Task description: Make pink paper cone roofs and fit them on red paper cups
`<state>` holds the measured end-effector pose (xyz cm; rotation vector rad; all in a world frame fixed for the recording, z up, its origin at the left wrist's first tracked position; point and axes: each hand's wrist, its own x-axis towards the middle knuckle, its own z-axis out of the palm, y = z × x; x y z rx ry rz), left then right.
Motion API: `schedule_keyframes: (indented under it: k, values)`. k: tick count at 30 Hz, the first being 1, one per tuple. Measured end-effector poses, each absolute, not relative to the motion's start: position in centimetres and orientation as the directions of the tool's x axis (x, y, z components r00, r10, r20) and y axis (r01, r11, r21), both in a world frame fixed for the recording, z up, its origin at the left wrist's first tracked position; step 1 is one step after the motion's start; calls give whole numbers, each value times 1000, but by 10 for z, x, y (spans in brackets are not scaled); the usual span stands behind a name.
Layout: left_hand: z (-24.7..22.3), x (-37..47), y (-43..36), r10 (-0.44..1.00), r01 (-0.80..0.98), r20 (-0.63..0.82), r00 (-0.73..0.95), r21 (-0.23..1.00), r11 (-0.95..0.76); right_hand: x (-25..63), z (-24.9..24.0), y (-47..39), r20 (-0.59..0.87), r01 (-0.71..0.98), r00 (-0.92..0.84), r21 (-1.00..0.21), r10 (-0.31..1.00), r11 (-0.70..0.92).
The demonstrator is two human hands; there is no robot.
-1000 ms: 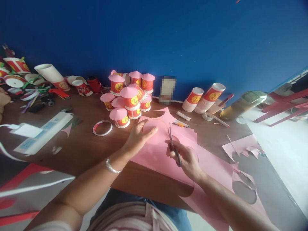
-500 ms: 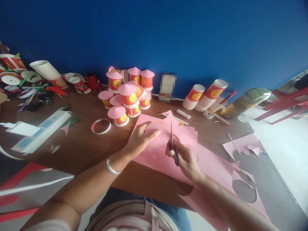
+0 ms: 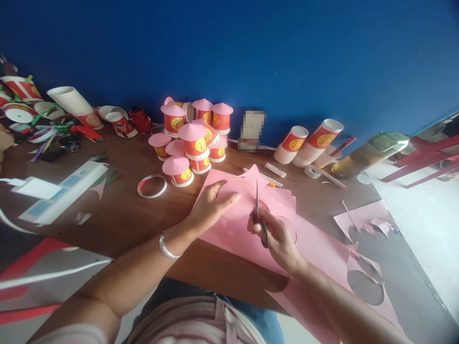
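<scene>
My left hand pinches the left edge of a pink paper circle, its thumb lying on top. In my right hand are dark-handled scissors, blades pointing away from me at the circle's right edge. The blades look closed or nearly so; whether paper lies between them I cannot tell. Under both hands spreads a large pink paper sheet with round outlines and a cut-out bite at its near edge. Its lower part hangs past the table's front edge.
Paper cups with pink cone tops stand clustered behind my left hand. A tape ring, a power strip, stacked cups, a glue stick, a tape roll and a bottle lie around. Paper scraps are at right.
The view has shifted very slightly, so the background sits a little further right. Both hands, the circle and the scissors keep practically the same positions.
</scene>
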<state>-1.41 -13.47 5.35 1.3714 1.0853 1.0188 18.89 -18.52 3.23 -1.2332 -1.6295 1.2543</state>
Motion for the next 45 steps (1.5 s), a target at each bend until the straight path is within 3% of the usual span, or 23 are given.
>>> schedule_keyframes:
  k: [21, 45]
  values:
    - [54, -14, -135, 973, 119, -1, 230, 993, -27, 190, 29, -184, 82, 253, -286, -955, 955, 158]
    - [52, -15, -133, 969, 82, 7, 248, 996, -28, 191, 23, -185, 93, 216, -287, -964, 953, 159]
